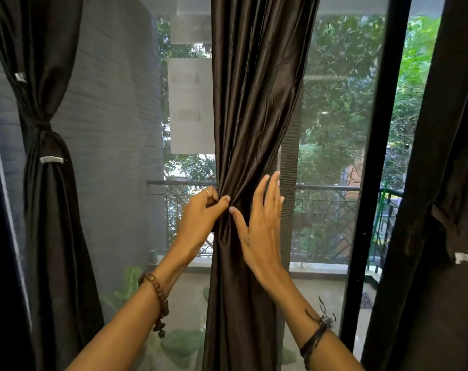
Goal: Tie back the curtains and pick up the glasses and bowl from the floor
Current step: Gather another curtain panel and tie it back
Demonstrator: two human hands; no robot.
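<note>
A dark brown satin curtain (251, 103) hangs in the middle of the window, bunched to a narrow waist at hand height. My left hand (203, 210) grips the gathered fabric at its left side, thumb and curled fingers pinching the folds. My right hand (259, 226) lies against the right side of the bunch with straight, spread fingers, thumb touching the fabric. A second curtain (45, 183) at the left is tied at its middle. A third curtain (441, 210) hangs at the right edge. No glasses or bowl are in view.
Behind the curtains is a glass sliding door with a black frame (372, 183). Outside are a balcony railing (334, 188), a grey wall (109, 129) and green trees. Leafy plants (182, 341) show low behind the glass.
</note>
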